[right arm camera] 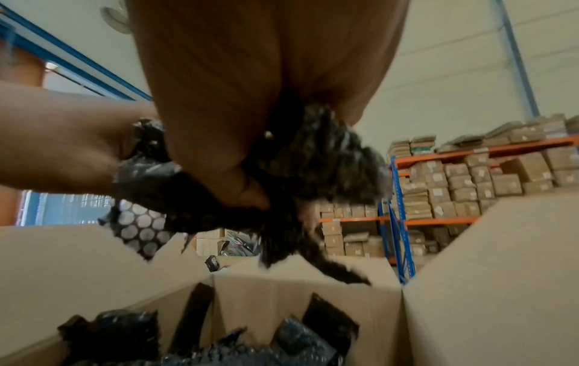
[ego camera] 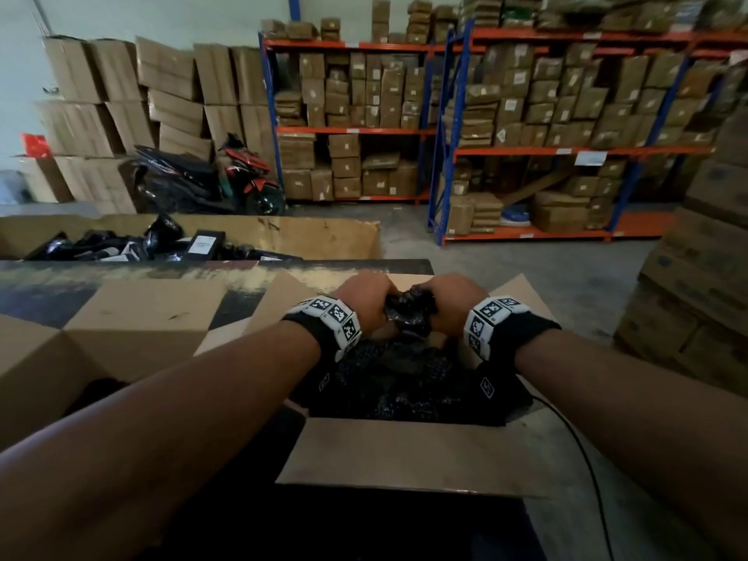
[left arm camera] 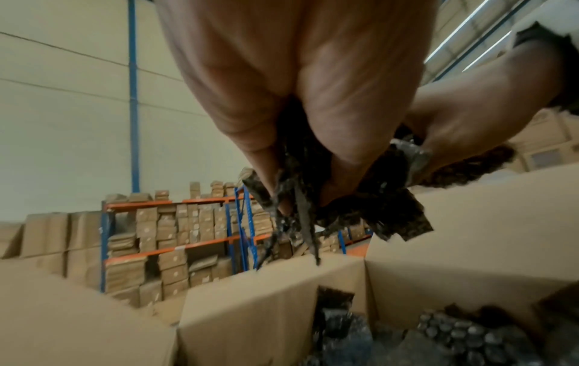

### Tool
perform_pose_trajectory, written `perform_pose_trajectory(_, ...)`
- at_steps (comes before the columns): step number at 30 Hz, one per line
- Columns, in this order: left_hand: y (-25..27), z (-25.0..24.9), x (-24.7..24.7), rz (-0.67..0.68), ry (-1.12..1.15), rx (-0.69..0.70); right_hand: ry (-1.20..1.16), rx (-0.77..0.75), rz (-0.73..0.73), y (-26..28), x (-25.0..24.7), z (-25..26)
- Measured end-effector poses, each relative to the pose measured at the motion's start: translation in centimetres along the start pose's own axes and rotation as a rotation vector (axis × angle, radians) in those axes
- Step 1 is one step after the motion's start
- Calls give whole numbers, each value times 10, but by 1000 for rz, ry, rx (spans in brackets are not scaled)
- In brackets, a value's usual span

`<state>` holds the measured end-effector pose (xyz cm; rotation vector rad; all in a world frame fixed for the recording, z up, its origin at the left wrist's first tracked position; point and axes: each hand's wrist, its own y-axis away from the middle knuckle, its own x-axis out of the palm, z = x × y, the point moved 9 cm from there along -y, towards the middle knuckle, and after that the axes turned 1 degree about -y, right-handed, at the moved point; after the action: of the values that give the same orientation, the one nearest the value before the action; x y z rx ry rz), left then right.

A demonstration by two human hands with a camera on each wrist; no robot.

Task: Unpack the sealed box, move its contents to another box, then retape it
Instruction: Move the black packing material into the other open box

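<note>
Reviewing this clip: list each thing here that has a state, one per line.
Left hand: grips the black bubble-wrap bundle.
Right hand: grips the same bundle.
Black bubble-wrap bundle: lifted above the open box.
Open box: flaps open, black packets inside.
Far box: open, holding black packets.

- The head view is dim, darkest at the bottom between the forearms.
- Glare streaks the glossy black tabletop (ego camera: pixel 121 273).
- Shelving (ego camera: pixel 546 147) bows and smears toward the right edge.
- Both wrist views are soft with motion blur; the bubble wrap (right arm camera: pixel 313 158) is smeared.
- Bright ceiling light strips (left arm camera: pixel 470 32) sit at the upper right of the left wrist view.
</note>
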<state>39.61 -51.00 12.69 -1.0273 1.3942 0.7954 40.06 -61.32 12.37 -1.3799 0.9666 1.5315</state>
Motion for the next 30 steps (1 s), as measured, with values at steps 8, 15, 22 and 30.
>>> perform_pose_trajectory(8,-7,24,71,570,12,-162,-98,-65,475,-31,71,-23)
perform_pose_trajectory(15,-18,21,84,697,43,-147,-118,-66,528,-48,83,-22)
perform_pose_trajectory(22,-25,44,146,828,-180,-216,154,-12,592,-56,134,-36)
perform_pose_trajectory(30,-34,72,223,740,-205,-186,202,39,644,-64,200,-53)
